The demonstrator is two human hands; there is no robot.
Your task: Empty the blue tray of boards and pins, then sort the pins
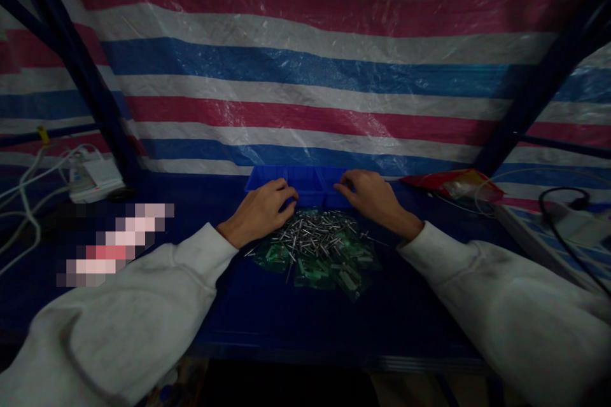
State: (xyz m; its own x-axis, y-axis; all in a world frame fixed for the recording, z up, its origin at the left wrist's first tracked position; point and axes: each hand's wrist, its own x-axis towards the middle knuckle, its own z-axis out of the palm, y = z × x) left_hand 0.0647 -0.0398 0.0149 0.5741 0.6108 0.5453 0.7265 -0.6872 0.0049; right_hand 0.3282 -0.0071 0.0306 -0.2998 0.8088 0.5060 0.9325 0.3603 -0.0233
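Note:
A shallow blue divided tray [305, 189] stands at the back of the table, its compartments facing me. My left hand [261, 208] is at the tray's front left, its fingers curled with the tips close to the thumb. At the tray's right end is my right hand [372, 198], its thumb and fingers bent toward each other. Whatever either hand pinches is too small or hidden to make out. Between and below the hands lies a heap of thin silver metal pins [317, 233], resembling pop rivets. Clear greenish plastic bags [312, 273] with pale pieces inside lie under and before the heap.
The blue table [296, 324] carries everything. On the left sit a white power strip [95, 177] with cables and a pixelated patch. To the right lie a red package [449, 183], a cable and a white adapter [577, 226]. Striped plastic sheeting [305, 76] hangs behind, between blue frame posts.

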